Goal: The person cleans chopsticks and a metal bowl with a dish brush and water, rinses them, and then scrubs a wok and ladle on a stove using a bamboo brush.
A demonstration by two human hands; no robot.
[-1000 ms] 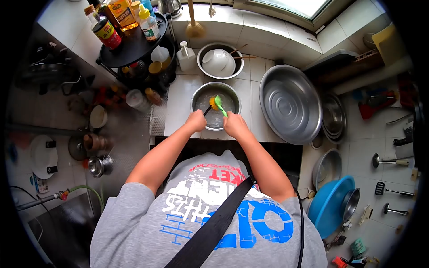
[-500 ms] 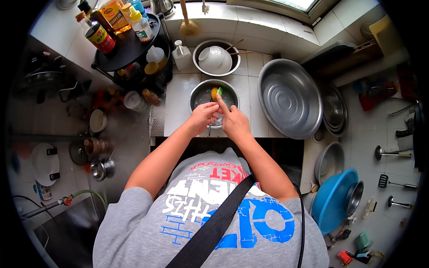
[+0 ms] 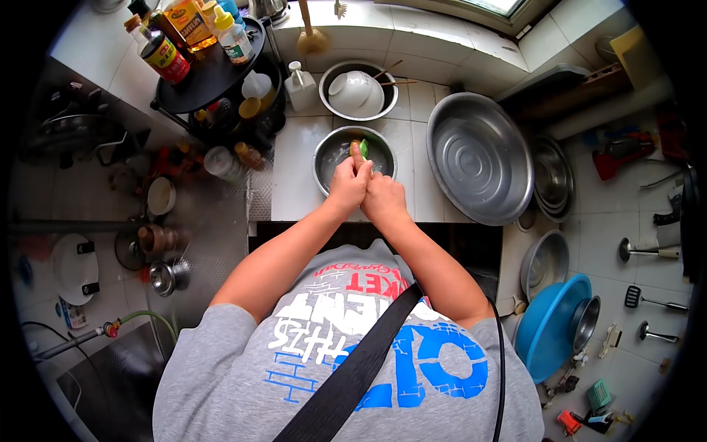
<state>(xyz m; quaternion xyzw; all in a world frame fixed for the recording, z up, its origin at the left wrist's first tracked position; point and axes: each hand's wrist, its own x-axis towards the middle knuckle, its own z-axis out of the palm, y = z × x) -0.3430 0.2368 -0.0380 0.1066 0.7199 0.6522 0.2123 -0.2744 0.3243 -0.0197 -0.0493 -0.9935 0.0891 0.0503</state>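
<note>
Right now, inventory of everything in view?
Front basin: 1, steel-grey, centre
Utensil head: 1, green, over front basin, partly hidden
Back basin: 1, steel-grey, behind front basin
Bowls: at least 1, white, in back basin
Chopsticks: 2, brown, at back basin
Pump bottle: 1, white, left of back basin
Large basin: 1, steel-grey, right of front basin
Plastic basin: 1, blue, lower right
Bottles: several, mixed colours, upper left
Slotted turner: 1, black, far right
Smaller items: uncounted, mixed, dim edges
Left hand, right hand: 1 each, bare, touching, by front basin
T-shirt: 1, grey, bottom centre
</note>
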